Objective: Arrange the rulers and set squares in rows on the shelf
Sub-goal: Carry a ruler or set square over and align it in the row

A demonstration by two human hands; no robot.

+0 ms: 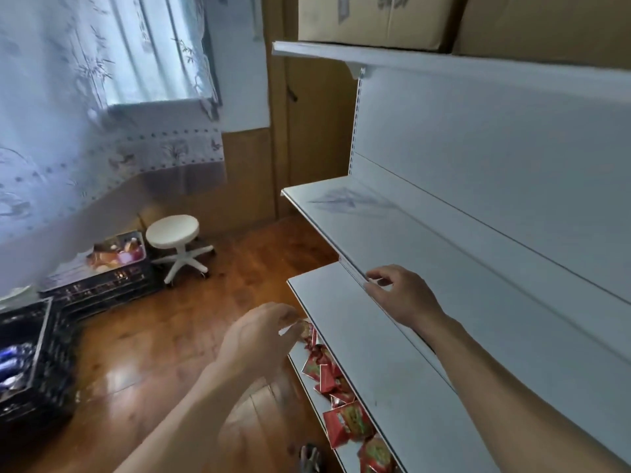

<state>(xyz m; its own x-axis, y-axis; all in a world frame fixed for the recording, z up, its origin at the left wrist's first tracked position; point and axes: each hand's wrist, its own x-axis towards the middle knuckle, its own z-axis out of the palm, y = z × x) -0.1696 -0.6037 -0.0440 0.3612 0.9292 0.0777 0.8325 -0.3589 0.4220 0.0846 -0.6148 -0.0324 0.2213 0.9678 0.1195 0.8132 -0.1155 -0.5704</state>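
Observation:
A clear set square (345, 199) lies flat at the far left end of the white middle shelf (426, 254). My right hand (403, 295) is at this shelf's front edge, thumb and forefinger pinching the near end of a clear ruler (353, 271) that lies along the edge. My left hand (259, 336) hovers lower and to the left, in front of the shelf below (358, 336), fingers curled. A pale sliver shows at its fingertips; I cannot make out what it is.
Red packets (341, 404) fill the lowest shelf. Cardboard boxes (375, 18) stand on the top shelf. On the wooden floor to the left are a white stool (174, 233) and black crates (102, 278) with goods. A curtain covers the window.

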